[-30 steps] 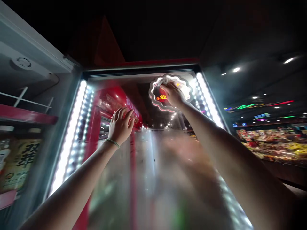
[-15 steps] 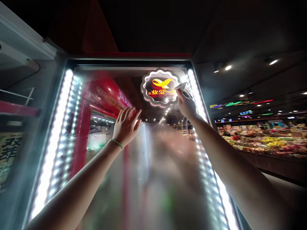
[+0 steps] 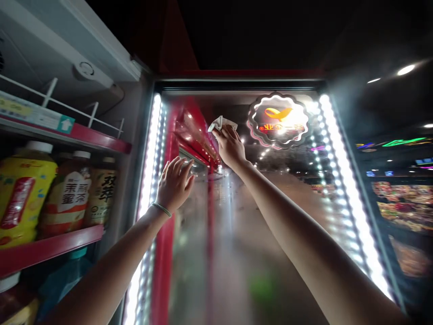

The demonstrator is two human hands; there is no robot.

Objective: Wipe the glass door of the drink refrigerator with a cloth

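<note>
A glass door (image 3: 237,234) fills the middle of the view, fogged over its lower part and clearer near the top. My right hand (image 3: 230,145) presses a crumpled white cloth or tissue (image 3: 221,123) to the upper glass, left of a round scalloped logo sign (image 3: 278,120). Lower and to the left, my left hand (image 3: 175,184) is raised at the glass with its fingers spread and nothing in it. A thin green band circles the left wrist.
Bright light strips (image 3: 348,180) run down both sides of the door frame. At the left, bottles (image 3: 72,194) stand on cooler shelves with red edges (image 3: 57,243). A lit store display (image 3: 404,203) lies beyond, at the right.
My right hand has moved left across the glass with the cloth, from the sign's right side to its left. The view has turned left, showing the bottle shelves.
</note>
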